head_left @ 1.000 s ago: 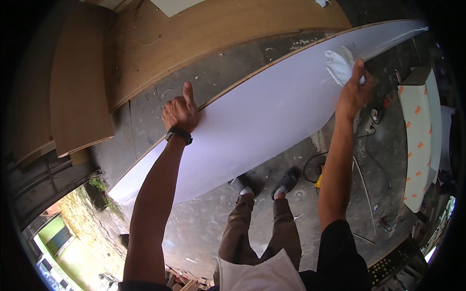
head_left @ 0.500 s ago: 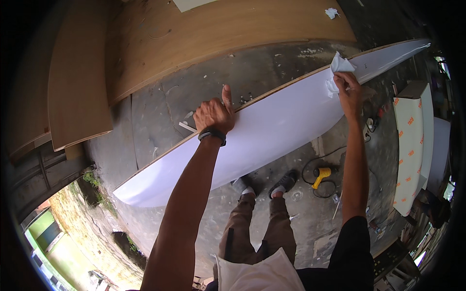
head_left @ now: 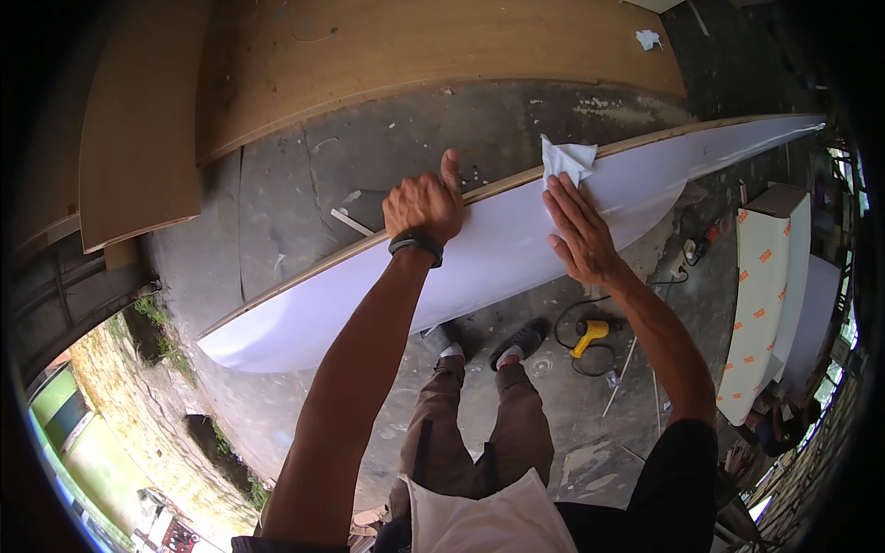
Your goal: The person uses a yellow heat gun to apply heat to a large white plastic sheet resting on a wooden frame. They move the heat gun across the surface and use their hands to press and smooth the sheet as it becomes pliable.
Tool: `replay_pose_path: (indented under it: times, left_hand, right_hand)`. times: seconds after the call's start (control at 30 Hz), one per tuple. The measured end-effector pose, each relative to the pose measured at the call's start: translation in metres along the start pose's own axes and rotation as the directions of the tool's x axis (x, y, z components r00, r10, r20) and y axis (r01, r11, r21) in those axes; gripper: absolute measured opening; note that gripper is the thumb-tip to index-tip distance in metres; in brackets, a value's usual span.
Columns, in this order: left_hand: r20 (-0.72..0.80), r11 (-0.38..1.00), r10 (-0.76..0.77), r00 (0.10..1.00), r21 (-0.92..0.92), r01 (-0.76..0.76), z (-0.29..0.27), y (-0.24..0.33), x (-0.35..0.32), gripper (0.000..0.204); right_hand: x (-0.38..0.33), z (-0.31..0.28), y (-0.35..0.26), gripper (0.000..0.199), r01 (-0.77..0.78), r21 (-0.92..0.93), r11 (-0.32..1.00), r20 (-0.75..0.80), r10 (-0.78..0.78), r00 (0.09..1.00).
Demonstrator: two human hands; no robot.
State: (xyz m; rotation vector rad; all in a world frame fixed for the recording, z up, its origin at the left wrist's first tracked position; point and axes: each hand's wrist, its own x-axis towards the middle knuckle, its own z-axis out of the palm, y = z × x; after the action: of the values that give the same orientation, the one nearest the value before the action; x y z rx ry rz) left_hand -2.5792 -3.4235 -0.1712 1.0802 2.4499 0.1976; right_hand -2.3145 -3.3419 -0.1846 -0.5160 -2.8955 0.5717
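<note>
A long board (head_left: 479, 244) with a glossy white face and a thin brown edge stands on its side, running across in front of me. My left hand (head_left: 422, 207) grips its upper edge, fingers curled over it and thumb pointing up; a dark band circles that wrist. Farther right, my right hand (head_left: 583, 230) holds a crumpled white cloth (head_left: 569, 161) against the white face near the upper edge. Its fingers lie straight and close together over the lower part of the cloth, with the thumb apart.
Large brown panels (head_left: 415, 55) lie beyond the board and at the left. A yellow-and-black power tool (head_left: 588, 337) with a cord lies on the concrete floor by my feet. Cream panels with orange print (head_left: 763, 295) stand at the right. Another white scrap (head_left: 649, 40) lies on the far panel.
My right hand has slid left along the board with the cloth, its fingers straightening from a pinch to a flat press. My left hand keeps its grip on the edge. The view has shifted slightly.
</note>
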Motion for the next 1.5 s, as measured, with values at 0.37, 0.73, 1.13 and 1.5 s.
replay_pose_path:
  times: [0.37, 0.73, 1.13, 1.5]
  left_hand:
    - [-0.051, 0.989, 0.068, 0.996, -0.129, -0.074, 0.004, -0.003, 0.000, 0.073]
    - [0.061, 0.856, 0.505, 0.861, 0.089, -0.509, 0.001, -0.024, -0.012, 0.043]
    - [0.100, 0.847, 0.489, 0.867, 0.185, -0.499, 0.000, -0.011, -0.013, 0.059]
    - [-0.012, 0.844, 0.536, 0.844, 0.030, -0.535, 0.007, -0.015, -0.007, 0.051]
  right_hand:
    - [0.054, -0.002, -0.017, 0.058, 0.376, 0.001, 0.927, 0.239, -0.365, 0.900]
    - [0.078, -0.011, 0.030, 0.038, 0.631, 0.123, 0.766, -0.136, -0.617, 0.775]
    - [0.045, -0.085, 0.104, 0.042, 0.619, -0.163, 0.768, 0.158, -0.599, 0.785]
    - [0.082, -0.038, 0.052, 0.038, 0.689, -0.014, 0.724, 0.086, -0.686, 0.723]
